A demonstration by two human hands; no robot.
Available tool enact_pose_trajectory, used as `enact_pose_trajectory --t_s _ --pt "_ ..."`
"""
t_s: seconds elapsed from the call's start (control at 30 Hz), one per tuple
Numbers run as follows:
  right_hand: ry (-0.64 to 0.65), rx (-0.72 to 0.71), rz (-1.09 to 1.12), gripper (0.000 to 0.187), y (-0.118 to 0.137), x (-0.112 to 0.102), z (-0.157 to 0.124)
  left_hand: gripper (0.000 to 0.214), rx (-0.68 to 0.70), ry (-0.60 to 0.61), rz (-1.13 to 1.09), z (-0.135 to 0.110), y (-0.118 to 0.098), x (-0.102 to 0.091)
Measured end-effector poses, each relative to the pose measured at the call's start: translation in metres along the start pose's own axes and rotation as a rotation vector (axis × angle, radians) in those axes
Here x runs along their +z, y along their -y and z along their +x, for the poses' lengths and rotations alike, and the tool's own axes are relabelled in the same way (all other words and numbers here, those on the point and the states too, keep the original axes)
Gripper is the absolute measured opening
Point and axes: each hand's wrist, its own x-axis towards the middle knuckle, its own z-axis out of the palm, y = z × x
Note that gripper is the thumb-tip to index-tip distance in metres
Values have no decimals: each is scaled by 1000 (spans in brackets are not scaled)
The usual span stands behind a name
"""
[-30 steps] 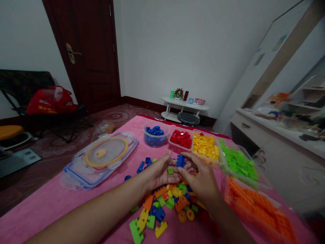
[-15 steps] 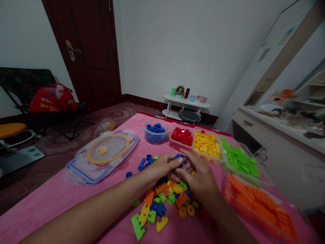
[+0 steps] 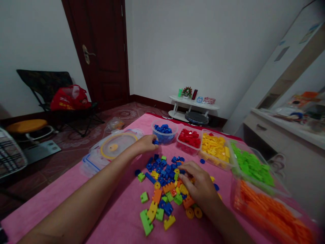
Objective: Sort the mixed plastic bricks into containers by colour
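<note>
My left hand (image 3: 146, 143) is stretched toward the round tub of blue bricks (image 3: 164, 131), its fingers pinched on a small blue brick (image 3: 155, 142) just short of the tub's near rim. My right hand (image 3: 198, 184) rests palm down on the pile of mixed coloured bricks (image 3: 165, 191) on the pink cloth (image 3: 61, 200), fingers curled onto the bricks; what they hold I cannot make out. Several loose blue bricks (image 3: 162, 167) lie between the two hands.
Past the pile stand a tub of red bricks (image 3: 189, 140), one of yellow (image 3: 214, 149), one of green (image 3: 251, 166) and one of orange (image 3: 271, 211). Stacked clear lids (image 3: 111, 149) lie at the left. A white cabinet (image 3: 286, 149) borders the right side.
My left hand has left the pile and reached forward to the blue tub with a blue brick. My right hand stayed on the pile. The view has shifted, and more blue bricks now show.
</note>
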Motion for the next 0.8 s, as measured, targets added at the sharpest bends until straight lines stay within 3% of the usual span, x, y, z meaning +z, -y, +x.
enact_pose_trajectory --t_s 0.13,0.47,0.63,0.8 --pt "33 0 -24 22 -3 3 -1 29 84 136 256 -3 9 8" --pt "64 -17 -27 20 -5 4 -2 27 160 307 192 -10 7 4" --pt "80 -6 -31 19 -4 3 -3 29 176 319 191 -9 9 6" --pt "75 -16 -24 20 -2 2 -2 22 109 249 38 -6 -2 -12"
